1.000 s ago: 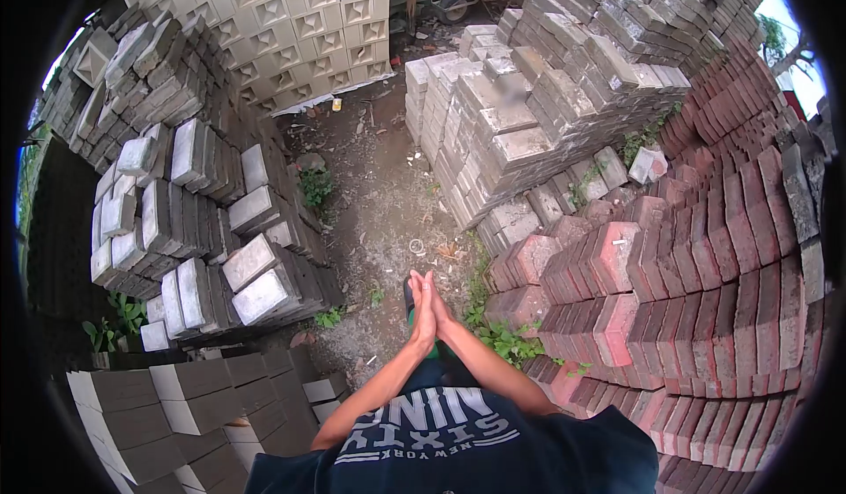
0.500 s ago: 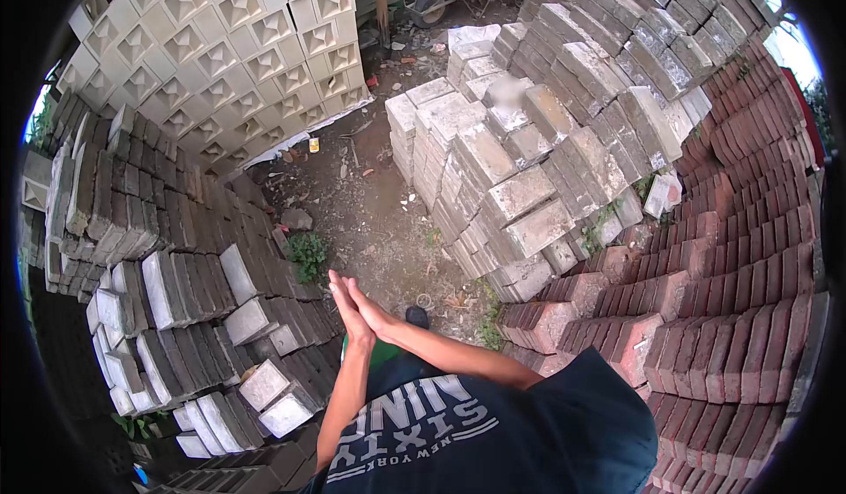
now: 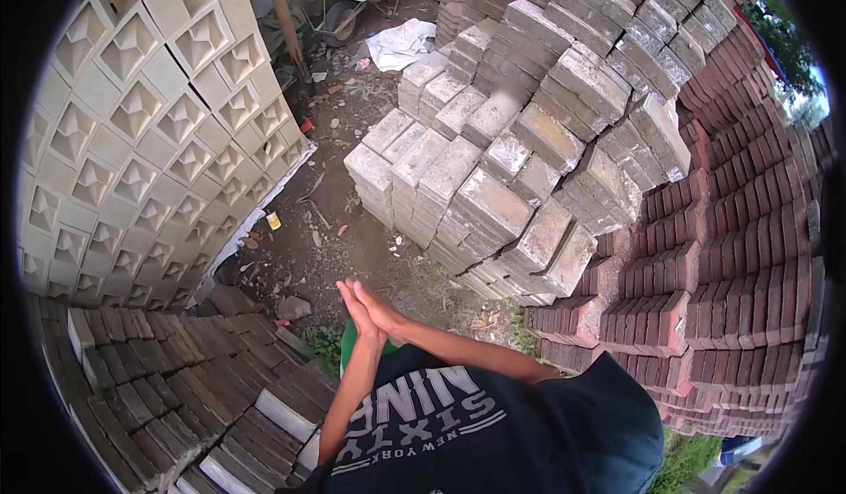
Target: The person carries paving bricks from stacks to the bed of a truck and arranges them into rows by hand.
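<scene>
My left hand (image 3: 360,312) and my right hand (image 3: 382,315) are pressed palm to palm in front of my body. Both have straight, outstretched fingers pointing up and to the left in the view, and no object shows in either. The faces of the palms are hidden where they touch. Below them is my dark shirt (image 3: 493,432) with white lettering, and a bit of green cloth (image 3: 349,340) shows beside my left wrist. The dirt path (image 3: 339,252) lies just beyond my fingertips.
A patterned cream block wall (image 3: 150,150) stands at left. Grey pavers (image 3: 493,199) are stacked ahead, reddish ones (image 3: 749,300) at right, more grey ones (image 3: 176,371) at lower left. A wheelbarrow (image 3: 339,20), white sheet (image 3: 401,44) and yellow container (image 3: 273,221) lie beyond.
The view has turned and the cream wall now fills more of the left side. My joined hands shifted left in the view, then hardly moved; they stay pressed together.
</scene>
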`<state>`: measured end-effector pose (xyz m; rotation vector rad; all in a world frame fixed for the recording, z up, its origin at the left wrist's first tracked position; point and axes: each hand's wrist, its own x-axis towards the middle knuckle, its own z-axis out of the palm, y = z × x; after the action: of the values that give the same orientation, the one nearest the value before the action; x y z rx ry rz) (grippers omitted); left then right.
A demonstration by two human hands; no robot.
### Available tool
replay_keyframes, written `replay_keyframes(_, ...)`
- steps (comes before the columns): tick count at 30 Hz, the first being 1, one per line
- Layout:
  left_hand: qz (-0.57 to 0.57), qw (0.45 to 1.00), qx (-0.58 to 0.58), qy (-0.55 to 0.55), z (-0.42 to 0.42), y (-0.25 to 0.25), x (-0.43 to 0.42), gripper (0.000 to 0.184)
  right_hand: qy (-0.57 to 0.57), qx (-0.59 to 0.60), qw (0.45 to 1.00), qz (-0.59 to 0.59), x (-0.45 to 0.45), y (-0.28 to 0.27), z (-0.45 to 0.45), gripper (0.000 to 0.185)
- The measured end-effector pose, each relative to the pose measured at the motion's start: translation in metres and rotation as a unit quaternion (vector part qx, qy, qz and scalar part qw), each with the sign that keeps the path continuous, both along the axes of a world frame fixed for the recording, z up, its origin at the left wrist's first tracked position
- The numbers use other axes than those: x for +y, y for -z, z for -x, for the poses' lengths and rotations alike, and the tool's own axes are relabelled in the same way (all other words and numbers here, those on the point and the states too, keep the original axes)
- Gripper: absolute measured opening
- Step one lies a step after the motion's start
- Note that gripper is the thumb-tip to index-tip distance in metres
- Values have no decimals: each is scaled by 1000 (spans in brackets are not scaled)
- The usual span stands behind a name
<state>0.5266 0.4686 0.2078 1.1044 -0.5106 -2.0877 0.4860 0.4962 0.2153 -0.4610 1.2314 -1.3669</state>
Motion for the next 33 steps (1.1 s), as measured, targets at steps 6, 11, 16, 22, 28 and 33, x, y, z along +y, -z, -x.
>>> replay_keyframes(6,111,977,34,176,15,-82,-127,77,95,108,990,-4,-147,-23,35,61)
replay_keyframes(11,60,950,75,297,25,-98,-201,77,208,155,964,-57,-212,-6,67,62)
replay_keyframes(16,-4,929,18,369,55,-78,-269,75,242,104,946,-190,-248,14,106,59)
replay_keyframes(22,25,868,-44,494,117,-41,-394,63,347,90,912,-199,-336,98,169,43)
replay_keyframes(28,72,840,-152,515,197,-78,-550,49,264,59,953,-137,-476,61,257,44)
replay_keyframes(33,78,864,-158,472,266,-82,-633,47,247,57,962,-105,-526,26,304,47)
